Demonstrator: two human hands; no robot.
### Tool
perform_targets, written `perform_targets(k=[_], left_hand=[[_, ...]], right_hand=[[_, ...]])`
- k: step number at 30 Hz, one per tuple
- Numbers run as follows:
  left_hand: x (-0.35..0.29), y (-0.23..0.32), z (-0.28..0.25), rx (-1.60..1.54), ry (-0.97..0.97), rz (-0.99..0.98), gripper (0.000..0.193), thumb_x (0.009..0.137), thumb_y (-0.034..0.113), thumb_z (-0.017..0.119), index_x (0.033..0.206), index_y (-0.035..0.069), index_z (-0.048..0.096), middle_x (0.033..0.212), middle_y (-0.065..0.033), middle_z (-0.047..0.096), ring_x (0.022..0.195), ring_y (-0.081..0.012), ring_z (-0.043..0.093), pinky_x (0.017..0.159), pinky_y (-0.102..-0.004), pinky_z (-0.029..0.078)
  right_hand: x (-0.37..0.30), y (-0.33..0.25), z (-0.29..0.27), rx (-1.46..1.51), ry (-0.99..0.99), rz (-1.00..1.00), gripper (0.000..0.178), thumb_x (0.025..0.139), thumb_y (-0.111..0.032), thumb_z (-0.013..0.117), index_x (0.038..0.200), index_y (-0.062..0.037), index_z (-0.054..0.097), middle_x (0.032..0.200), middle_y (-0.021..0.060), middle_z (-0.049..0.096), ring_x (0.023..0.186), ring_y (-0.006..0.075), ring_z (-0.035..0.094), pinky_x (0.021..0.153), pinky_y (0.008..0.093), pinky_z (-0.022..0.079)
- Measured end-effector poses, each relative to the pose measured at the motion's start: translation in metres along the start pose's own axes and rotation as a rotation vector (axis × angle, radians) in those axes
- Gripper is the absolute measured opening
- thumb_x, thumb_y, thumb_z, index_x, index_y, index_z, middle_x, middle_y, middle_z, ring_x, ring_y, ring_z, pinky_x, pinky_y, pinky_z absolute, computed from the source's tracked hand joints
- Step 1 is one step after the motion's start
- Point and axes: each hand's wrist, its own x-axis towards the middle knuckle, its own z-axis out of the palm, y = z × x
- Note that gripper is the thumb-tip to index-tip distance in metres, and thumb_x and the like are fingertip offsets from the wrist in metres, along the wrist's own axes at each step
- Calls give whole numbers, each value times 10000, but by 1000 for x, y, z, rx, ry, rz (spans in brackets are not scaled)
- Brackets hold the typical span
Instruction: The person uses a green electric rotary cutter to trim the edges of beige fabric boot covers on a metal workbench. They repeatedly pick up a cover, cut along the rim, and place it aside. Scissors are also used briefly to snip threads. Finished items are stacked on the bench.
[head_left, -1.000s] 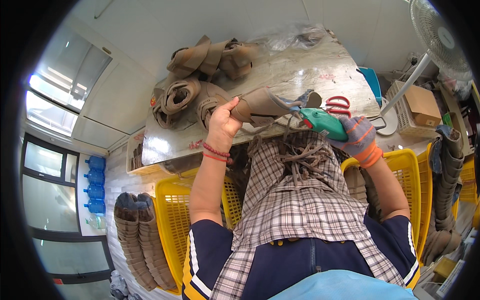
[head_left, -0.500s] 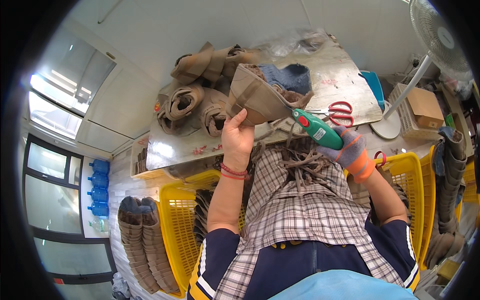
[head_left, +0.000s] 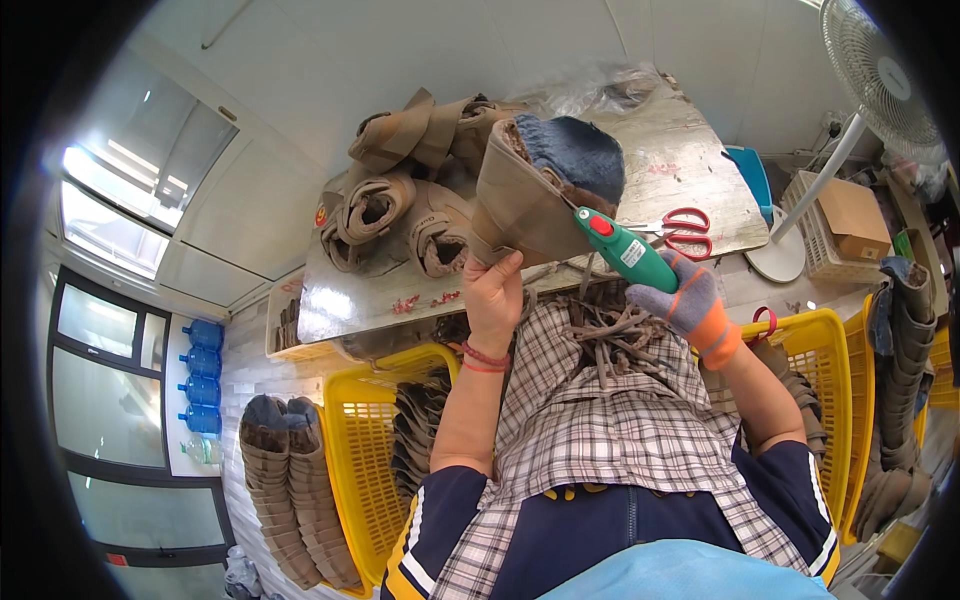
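My bare left hand point(head_left: 494, 295) pinches the lower edge of a tan fabric piece point(head_left: 530, 215) lined with brown and blue-grey fleece, raised above the table's front edge. Wrapped in a grey and orange glove, my right hand point(head_left: 685, 308) grips a green handheld power tool point(head_left: 630, 252) with a red button. Its thin metal tip meets the piece's upper right edge, below the blue-grey lining. Red-handled scissors point(head_left: 686, 232) lie on the table behind the tool. Cut brown strips point(head_left: 612, 335) are heaped on the checked apron point(head_left: 600, 440) in my lap.
Rolled tan pieces point(head_left: 375, 205) are piled on the worn table point(head_left: 360, 305), with clear plastic point(head_left: 590, 90) behind. Yellow baskets point(head_left: 350, 450) point(head_left: 825, 350) flank me, holding stacked pieces. More stacks point(head_left: 275, 480) stand outside them. At right are a fan point(head_left: 885, 75) and a cardboard box point(head_left: 850, 215).
My left hand has moved right and slightly down, tilting the fabric piece so more blue-grey lining shows. The green tool has shifted slightly left, its tip still at the piece's edge.
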Motion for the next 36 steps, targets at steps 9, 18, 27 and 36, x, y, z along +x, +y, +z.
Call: perform_targets(k=[9, 18, 27, 36], left_hand=[[-10, 1, -1, 389, -173, 25, 387, 849, -122, 551, 1223, -20, 570, 1214, -71, 615, 1137, -195, 565, 940, -343, 470], [-1, 17, 14, 1661, -452, 575, 375, 698, -80, 611, 1052, 23, 676, 1167, -180, 604, 1197, -379, 496, 1089, -523, 289], [-2, 15, 14, 1893, -762, 580, 302, 666, -19, 548, 941, 7, 671, 1013, -142, 629, 1092, -343, 540, 1075, -608, 239], [-8, 13, 11, 1899, -973, 512, 221, 695, 37, 557, 890, 21, 659, 919, -104, 608, 1084, -311, 530, 1042, -580, 293]], right_hand=[[7, -2, 7, 89, 59, -38, 470, 743, -341, 812, 1008, -2, 623, 741, 62, 661, 614, 88, 598, 564, 245, 496], [12, 2, 5, -25, 176, -61, 515, 727, -396, 805, 1004, 0, 628, 748, 88, 667, 635, 137, 621, 601, 286, 510], [16, 10, -2, -26, 233, 38, 523, 721, -423, 800, 984, -4, 630, 735, 95, 664, 631, 156, 629, 592, 298, 507], [21, 10, -10, 134, 213, 138, 482, 760, -410, 776, 955, 8, 639, 695, 61, 644, 590, 106, 585, 536, 270, 469]])
